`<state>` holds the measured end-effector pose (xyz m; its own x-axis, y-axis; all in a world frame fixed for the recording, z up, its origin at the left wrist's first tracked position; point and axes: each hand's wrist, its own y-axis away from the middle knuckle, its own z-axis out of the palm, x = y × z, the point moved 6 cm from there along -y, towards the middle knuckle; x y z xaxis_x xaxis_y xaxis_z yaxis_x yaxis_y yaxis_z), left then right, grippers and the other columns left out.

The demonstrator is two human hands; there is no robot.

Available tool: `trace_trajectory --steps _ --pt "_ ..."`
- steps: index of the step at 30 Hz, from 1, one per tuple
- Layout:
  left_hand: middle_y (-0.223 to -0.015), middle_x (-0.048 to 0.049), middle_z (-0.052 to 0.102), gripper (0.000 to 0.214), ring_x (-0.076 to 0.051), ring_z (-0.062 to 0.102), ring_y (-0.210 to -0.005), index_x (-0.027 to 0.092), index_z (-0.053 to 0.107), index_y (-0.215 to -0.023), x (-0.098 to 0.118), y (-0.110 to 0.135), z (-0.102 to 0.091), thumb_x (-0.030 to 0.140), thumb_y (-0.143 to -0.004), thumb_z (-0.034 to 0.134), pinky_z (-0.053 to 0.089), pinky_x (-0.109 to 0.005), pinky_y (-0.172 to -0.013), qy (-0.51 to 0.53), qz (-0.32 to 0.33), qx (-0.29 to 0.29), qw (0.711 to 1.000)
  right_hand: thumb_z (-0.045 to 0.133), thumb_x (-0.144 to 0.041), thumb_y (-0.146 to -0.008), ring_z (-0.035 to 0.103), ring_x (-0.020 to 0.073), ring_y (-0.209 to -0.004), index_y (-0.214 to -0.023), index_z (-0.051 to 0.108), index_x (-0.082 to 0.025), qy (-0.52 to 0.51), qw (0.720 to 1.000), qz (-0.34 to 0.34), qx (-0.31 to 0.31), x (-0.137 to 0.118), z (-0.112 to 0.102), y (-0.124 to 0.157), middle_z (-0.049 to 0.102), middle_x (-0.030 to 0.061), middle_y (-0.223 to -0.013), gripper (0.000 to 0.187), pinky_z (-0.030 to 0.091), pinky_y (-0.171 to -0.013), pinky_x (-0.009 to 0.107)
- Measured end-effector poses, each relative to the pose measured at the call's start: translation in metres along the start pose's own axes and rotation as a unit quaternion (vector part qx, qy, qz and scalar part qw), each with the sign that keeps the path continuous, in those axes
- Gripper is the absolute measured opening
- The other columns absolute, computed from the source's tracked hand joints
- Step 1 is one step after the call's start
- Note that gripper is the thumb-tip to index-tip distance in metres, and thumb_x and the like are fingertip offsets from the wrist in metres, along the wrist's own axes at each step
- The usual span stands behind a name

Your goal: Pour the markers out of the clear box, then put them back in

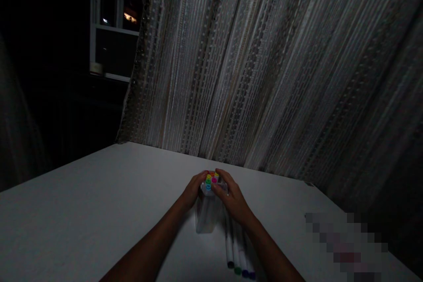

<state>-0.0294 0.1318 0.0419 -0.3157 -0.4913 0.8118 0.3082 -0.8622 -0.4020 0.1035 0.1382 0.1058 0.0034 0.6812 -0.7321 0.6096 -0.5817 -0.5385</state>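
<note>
Head view: the left hand and the right hand curl around the top of a clear plastic case and hold it. Colored markers fill it. It stands on the white table, just beside four loose markers.

No text, label, brand or number can be read anywhere. The white marker barrels at bottom centre show faint marks, too small and dim to read, and a pixelated patch covers the lower right.
</note>
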Motion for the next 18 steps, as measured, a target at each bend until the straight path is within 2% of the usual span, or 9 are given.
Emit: trace_trajectory --steps 4,8,12,18 --pt "-0.087 -0.0065 0.073 0.038 -0.026 0.064 -0.092 0.013 0.070 -0.088 0.001 0.001 0.000 0.048 -0.073 0.064 0.045 -0.035 -0.087 -0.003 -0.012 0.014 1.000 0.058 -0.040 -0.077 0.056 0.0229 -0.112 -0.111 0.062 -0.020 -0.007 0.999 0.008 0.035 0.001 0.001 -0.001 0.061 0.0096 -0.118 0.040 0.042 -0.100 0.038" --pt "-0.083 -0.0055 0.073 0.039 -0.024 0.064 -0.088 0.013 0.070 -0.086 0.002 0.002 0.004 0.049 -0.073 0.064 0.045 -0.033 -0.083 -0.007 -0.021 0.012 1.000 0.056 -0.031 -0.072 0.062 0.0227 -0.095 -0.105 0.061 -0.019 -0.044 0.997 0.060 0.035 0.011 0.002 -0.009 0.066 0.0082 -0.106 0.036 0.051 -0.086 0.037" --pt "-0.082 -0.0046 0.072 0.039 -0.024 0.064 -0.086 0.014 0.069 -0.084 0.004 0.003 0.006 0.051 -0.072 0.063 0.045 -0.032 -0.080 -0.007 -0.023 0.007 1.000 0.057 -0.025 -0.065 0.062 0.0216 -0.087 -0.096 0.061 -0.018 -0.016 0.996 0.079 0.027 0.015 0.001 -0.017 0.067 0.0059 -0.096 0.032 0.050 -0.082 0.036" --pt "-0.077 -0.0029 0.071 0.039 -0.022 0.064 -0.080 0.015 0.068 -0.082 0.004 0.003 0.007 0.052 -0.074 0.060 0.045 -0.031 -0.078 -0.023 -0.018 0.001 1.000 0.056 -0.027 -0.066 0.062 0.0207 -0.083 -0.090 0.063 -0.020 0.013 0.996 0.080 0.032 0.014 -0.001 -0.020 0.068 0.0030 -0.089 0.026 0.049 -0.079 0.035"
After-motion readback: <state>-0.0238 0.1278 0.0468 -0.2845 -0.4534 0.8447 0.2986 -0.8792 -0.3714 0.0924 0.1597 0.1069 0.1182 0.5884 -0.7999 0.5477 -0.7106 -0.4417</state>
